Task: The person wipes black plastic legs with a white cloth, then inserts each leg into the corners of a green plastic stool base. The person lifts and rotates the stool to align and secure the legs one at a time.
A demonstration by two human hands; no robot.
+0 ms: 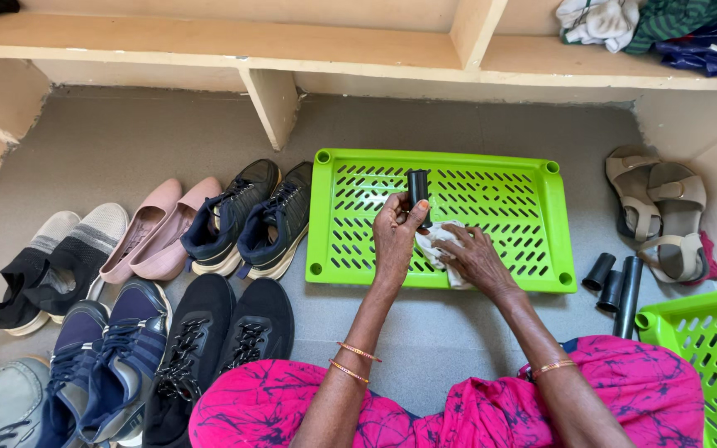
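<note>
Holding a short black tube (418, 192) upright over a green slotted tray (541, 224) on the floor.

Shoes (242, 217) crowd the nine o'clock side, sandals (661, 211) and spare black tubes (616, 286) lie at three o'clock. Left hand (396, 236) rises from a bent wrist, clenched round the tube, long axis pointing toward twelve. Right hand (479, 259) lies flat, fingers pressing a white cloth (437, 242) on the tray.

Two green slatted trays: one (533, 178) flat on the floor, another (711, 340) at the right edge. Four black tubes: one (418, 192) held up, three (616, 286) lying by the sandals. One white cloth (437, 245). Seven pairs of footwear: six pairs of closed shoes (209, 249) on the left, one pair of beige sandals (661, 207)
</note>
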